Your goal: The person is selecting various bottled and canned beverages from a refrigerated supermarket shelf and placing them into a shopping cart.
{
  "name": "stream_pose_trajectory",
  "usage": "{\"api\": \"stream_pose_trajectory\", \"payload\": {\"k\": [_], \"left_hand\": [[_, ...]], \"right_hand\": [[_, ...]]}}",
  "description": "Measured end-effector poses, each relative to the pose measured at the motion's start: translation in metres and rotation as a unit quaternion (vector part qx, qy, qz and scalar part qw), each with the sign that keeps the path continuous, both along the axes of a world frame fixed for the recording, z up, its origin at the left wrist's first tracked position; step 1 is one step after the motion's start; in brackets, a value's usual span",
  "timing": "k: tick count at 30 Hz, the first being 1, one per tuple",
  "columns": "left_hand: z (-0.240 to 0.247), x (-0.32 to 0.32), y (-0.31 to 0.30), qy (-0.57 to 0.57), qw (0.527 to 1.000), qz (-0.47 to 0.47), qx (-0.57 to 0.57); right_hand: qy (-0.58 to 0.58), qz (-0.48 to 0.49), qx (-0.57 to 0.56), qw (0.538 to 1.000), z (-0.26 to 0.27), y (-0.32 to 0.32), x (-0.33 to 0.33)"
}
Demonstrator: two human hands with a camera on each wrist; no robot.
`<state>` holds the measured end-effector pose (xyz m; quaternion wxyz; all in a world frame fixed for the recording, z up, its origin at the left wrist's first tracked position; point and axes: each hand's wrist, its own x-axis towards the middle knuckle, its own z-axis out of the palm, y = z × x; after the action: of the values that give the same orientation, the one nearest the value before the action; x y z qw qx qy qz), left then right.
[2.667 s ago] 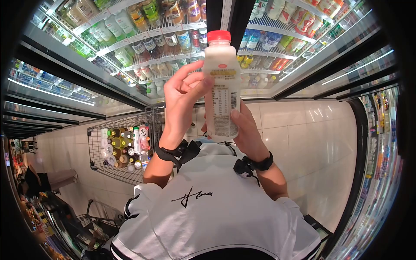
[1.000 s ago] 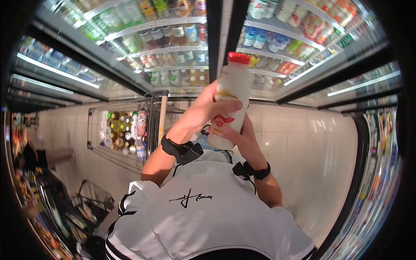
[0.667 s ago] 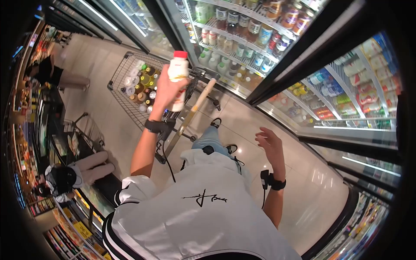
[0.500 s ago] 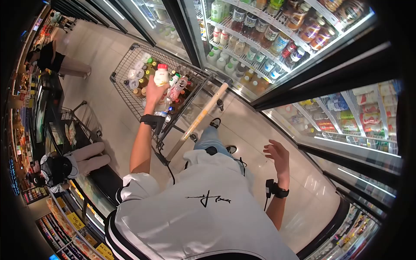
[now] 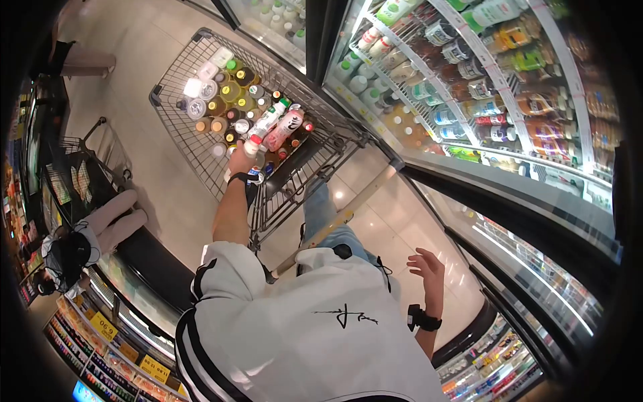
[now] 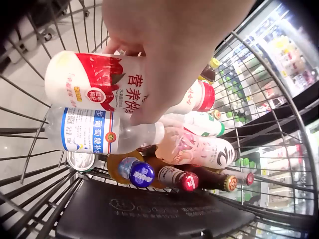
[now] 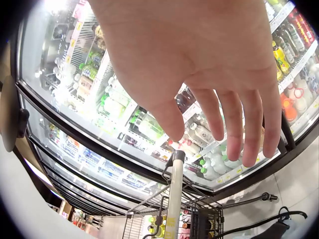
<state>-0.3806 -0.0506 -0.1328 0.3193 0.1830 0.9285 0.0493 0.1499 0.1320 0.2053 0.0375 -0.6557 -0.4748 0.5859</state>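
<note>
I've got the left hand (image 6: 167,55) gripping the red-cap bottle (image 6: 94,82) under its palm over the cart (image 6: 149,211), right hand (image 7: 199,64) loose, well apart; I'd lower slowly, not knocking the thumb-side clear bottle (image 6: 102,132).

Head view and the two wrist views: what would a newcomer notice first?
Probably the shopping cart, crowded with bottles, in the upper part of the head view. Inside it, the left hand grips a red-capped white bottle, close up in the left wrist view. Brightly lit drink shelves also draw the eye, at the head view's upper right.
</note>
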Motion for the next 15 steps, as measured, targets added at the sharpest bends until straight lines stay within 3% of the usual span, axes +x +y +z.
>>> {"api": "stream_pose_trajectory", "payload": {"k": [6,9,12,15], "left_hand": [[-0.035,-0.021,-0.008,0.026,0.999,0.025,-0.027],[-0.067,-0.027,-0.017,0.117,0.992,-0.038,0.002],[-0.094,-0.048,-0.017,0.059,0.997,-0.018,0.035],[-0.07,-0.051,-0.006,0.013,0.999,-0.032,0.041]], "right_hand": [[-0.016,0.04,-0.045,0.998,-0.01,0.007,-0.041],[-0.023,0.06,-0.058,0.996,-0.016,0.008,-0.052],[-0.036,0.076,-0.065,0.994,-0.014,0.009,-0.062],[-0.047,0.074,-0.066,0.994,-0.015,0.007,-0.061]]}}
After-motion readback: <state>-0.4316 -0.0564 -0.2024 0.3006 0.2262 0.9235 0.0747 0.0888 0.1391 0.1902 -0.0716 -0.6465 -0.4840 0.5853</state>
